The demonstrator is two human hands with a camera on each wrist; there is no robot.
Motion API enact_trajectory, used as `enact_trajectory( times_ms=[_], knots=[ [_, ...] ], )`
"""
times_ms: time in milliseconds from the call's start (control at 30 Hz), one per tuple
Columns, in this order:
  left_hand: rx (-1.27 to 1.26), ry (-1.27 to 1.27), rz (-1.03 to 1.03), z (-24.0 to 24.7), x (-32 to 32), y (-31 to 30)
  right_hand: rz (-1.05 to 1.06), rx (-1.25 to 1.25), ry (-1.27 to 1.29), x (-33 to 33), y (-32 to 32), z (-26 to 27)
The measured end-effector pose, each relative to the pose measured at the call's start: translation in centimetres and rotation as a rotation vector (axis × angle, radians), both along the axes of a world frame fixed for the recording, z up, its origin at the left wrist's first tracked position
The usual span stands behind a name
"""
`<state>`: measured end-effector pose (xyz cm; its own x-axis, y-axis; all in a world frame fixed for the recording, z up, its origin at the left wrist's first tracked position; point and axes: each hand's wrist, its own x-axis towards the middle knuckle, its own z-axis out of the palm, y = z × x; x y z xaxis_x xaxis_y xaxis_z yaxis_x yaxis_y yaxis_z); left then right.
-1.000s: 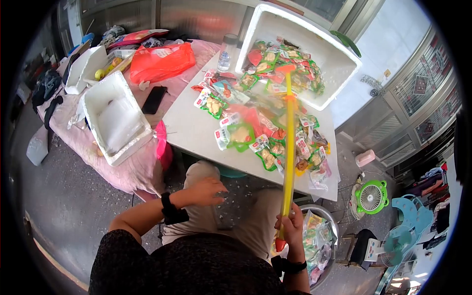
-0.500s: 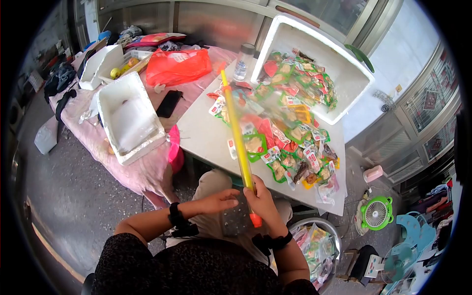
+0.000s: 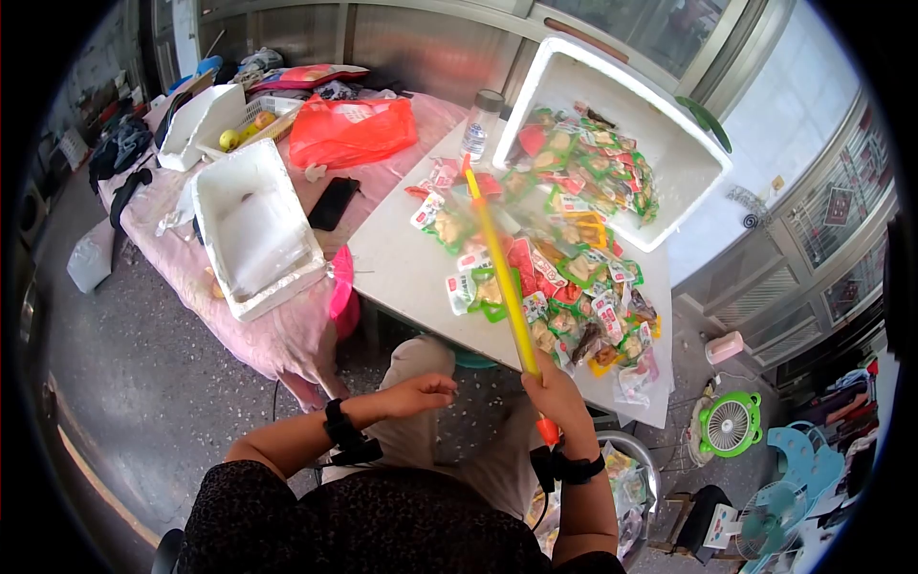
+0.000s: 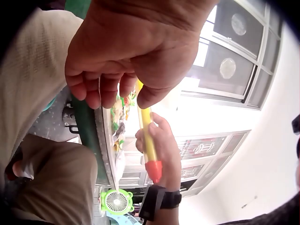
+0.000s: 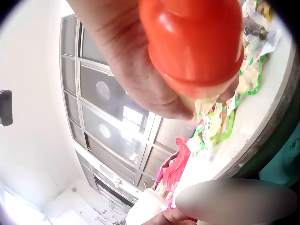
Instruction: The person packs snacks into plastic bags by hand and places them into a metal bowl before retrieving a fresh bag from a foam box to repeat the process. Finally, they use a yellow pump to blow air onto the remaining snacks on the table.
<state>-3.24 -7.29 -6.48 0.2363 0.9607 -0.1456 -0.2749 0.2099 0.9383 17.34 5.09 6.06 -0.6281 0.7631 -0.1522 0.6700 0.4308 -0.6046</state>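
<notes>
My right hand (image 3: 557,387) grips a long yellow stick (image 3: 510,297) near its lower end. A red end piece (image 4: 153,171) sticks out below that hand, and fills the upper part of the right wrist view. The stick's far part slants over a pile of small sealed food packs (image 3: 588,306) on the white table (image 3: 402,277), with a blurred patch around its tip. In front of the lap hangs my left hand (image 3: 419,394), holding nothing, its fingers (image 4: 109,91) loosely bent.
A tilted foam box (image 3: 612,91) with more packs stands at the table's back, beside a clear bottle (image 3: 480,124). To the left, a pink-covered surface (image 3: 258,349) bears another foam box (image 3: 234,297), a phone (image 3: 334,203) and a red bag (image 3: 349,134). A metal basin (image 3: 653,474) stands low at right.
The stick has swung left across the packs, then a little back to the right. My right hand moved left and returned partway. The left hand stayed near the lap.
</notes>
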Motion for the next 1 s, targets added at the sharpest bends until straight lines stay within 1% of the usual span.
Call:
enact_trajectory(
  times_ms=[67, 133, 267, 367, 433, 500, 567, 600, 700, 800, 867, 933, 1000],
  knots=[
    [0.01, -0.023, 0.012, 0.1, 0.0, -0.1, 0.014, -0.013, -0.011, 2.9, -1.5, -1.1],
    [0.013, 0.018, -0.002, -0.2, -0.1, -0.1, 0.039, 0.037, 0.02, 5.4, -3.9, -1.4],
    [-0.014, 0.089, -0.019, -0.1, 0.2, 0.1, 0.021, 0.054, 0.121, 6.4, -5.4, -1.2],
    [0.008, 0.122, -0.041, -0.9, 0.7, 0.5, 0.016, 0.04, 0.18, 2.8, -3.4, 0.3],
    [0.009, 0.106, -0.048, -1.5, 1.0, 0.6, 0.009, 0.037, 0.234, 0.2, -0.8, -0.3],
    [0.01, 0.107, -0.039, -1.2, 1.0, 0.6, 0.051, 0.086, 0.327, -2.7, 1.9, -1.5],
    [0.006, 0.124, -0.013, 0.0, 0.8, 0.3, 0.0, 0.016, 0.216, -5.2, 4.3, -2.4],
    [0.014, 0.112, -0.017, -0.3, 0.6, 0.3, -0.027, -0.02, 0.16, -5.8, 4.8, -2.7],
    [0.029, 0.088, -0.022, -1.0, -0.3, -0.2, -0.013, 0.023, 0.091, -5.9, 4.5, -2.2],
    [0.015, 0.081, -0.012, -0.3, -1.2, -1.2, 0.046, 0.149, 0.178, -2.4, 2.9, -2.7],
    [-0.016, 0.054, -0.027, -0.9, -1.4, -1.1, 0.007, 0.134, 0.103, 1.0, 1.5, -3.1],
    [-0.045, 0.038, -0.034, -0.9, -1.2, -0.9, -0.109, -0.117, 0.028, 3.3, -1.3, -0.8],
    [-0.066, 0.047, -0.045, -0.8, -1.0, -0.5, -0.047, 0.045, 0.215, 5.9, -3.1, -2.1]
  ],
)
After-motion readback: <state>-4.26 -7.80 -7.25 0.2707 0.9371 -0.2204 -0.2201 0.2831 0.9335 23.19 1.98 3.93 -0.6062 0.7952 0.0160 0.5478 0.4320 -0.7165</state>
